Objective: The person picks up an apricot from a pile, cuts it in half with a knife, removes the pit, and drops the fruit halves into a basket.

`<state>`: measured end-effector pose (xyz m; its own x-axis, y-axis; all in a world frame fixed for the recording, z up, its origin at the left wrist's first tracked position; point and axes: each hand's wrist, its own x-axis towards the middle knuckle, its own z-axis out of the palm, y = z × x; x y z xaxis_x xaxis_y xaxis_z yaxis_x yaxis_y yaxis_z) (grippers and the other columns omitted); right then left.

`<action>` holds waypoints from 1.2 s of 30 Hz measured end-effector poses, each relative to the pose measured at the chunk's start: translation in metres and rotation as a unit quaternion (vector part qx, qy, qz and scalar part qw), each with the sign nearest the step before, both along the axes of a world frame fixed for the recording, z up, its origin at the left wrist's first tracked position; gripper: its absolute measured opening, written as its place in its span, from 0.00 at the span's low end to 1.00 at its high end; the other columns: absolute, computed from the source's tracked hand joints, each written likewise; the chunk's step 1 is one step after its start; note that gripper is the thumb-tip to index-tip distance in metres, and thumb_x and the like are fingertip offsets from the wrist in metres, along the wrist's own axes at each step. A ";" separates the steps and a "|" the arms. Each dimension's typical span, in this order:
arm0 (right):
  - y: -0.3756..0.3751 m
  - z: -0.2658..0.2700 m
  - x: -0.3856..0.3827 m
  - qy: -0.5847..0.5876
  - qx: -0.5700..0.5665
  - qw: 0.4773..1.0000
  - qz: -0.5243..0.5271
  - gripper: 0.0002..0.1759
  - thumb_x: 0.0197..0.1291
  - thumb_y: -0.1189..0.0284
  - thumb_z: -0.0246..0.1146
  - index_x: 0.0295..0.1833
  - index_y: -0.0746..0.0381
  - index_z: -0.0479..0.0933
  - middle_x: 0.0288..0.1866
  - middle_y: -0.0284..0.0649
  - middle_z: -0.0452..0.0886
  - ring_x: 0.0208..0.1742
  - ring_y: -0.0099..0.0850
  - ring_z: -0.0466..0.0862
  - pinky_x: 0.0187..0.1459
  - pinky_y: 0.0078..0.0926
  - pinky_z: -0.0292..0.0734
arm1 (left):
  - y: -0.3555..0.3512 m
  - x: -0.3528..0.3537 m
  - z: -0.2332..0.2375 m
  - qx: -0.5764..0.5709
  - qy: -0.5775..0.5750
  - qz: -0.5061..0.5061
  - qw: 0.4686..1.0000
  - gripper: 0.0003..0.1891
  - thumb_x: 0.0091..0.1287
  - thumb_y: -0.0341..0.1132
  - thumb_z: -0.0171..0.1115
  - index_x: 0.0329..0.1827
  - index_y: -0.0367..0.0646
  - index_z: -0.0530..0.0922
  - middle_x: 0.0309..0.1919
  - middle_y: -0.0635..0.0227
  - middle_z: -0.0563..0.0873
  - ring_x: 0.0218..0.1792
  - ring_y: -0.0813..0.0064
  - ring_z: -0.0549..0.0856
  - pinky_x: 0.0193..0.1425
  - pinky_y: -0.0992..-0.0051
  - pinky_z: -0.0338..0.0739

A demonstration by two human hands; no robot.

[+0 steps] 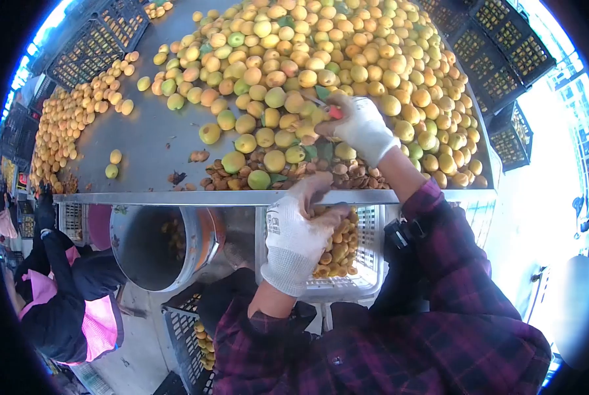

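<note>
My left hand (302,230), in a white glove, hangs over the table's front edge above a white basket (372,253) of halved apricots (338,253). Its fingers are curled and apart, with nothing seen between them. Also gloved in white, my right hand (359,125) is closed round a small knife with a red handle (334,112) at the heap of whole apricots (274,97). The blade points left among the fruit and is partly hidden. Brown pits (360,178) lie along the table's front edge, below my right hand.
The metal table (149,141) carries another apricot pile (77,118) at left. A large bucket (151,247) stands below its edge, with a dark crate (182,342) nearer me. A co-worker (77,309) in black and pink is at left. Black crates (498,59) stand at right.
</note>
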<state>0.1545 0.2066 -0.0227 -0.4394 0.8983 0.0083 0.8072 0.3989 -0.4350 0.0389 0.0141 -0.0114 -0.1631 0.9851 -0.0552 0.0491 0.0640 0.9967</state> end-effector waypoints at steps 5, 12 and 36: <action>-0.045 0.048 0.000 0.255 -0.231 0.939 0.010 0.26 0.44 0.61 0.82 0.44 0.67 0.85 0.34 0.36 0.87 0.35 0.21 0.83 0.40 0.24 0.81 | 0.005 -0.015 0.010 0.100 0.177 0.132 0.970 0.35 0.55 0.23 0.73 0.69 0.33 0.72 0.59 0.53 0.80 0.58 0.66 0.82 0.60 0.68 0.80; -0.084 0.057 0.002 0.339 -0.454 0.823 -0.037 0.15 0.56 0.64 0.74 0.40 0.65 0.86 0.24 0.28 0.80 0.23 0.14 0.73 0.23 0.17 0.62 | 0.008 -0.019 0.004 0.141 0.152 0.113 0.972 0.31 0.55 0.22 0.71 0.66 0.33 0.77 0.57 0.55 0.84 0.56 0.67 0.84 0.64 0.70 0.76; -0.063 0.042 0.047 0.237 -0.098 0.966 -0.029 0.17 0.66 0.63 0.61 0.49 0.67 0.80 0.31 0.47 0.84 0.36 0.39 0.86 0.40 0.35 0.78 | 0.022 -0.007 -0.001 -0.004 -0.197 0.085 0.977 0.28 0.63 0.29 0.64 0.68 0.28 0.72 0.52 0.56 0.84 0.47 0.71 0.85 0.49 0.73 0.80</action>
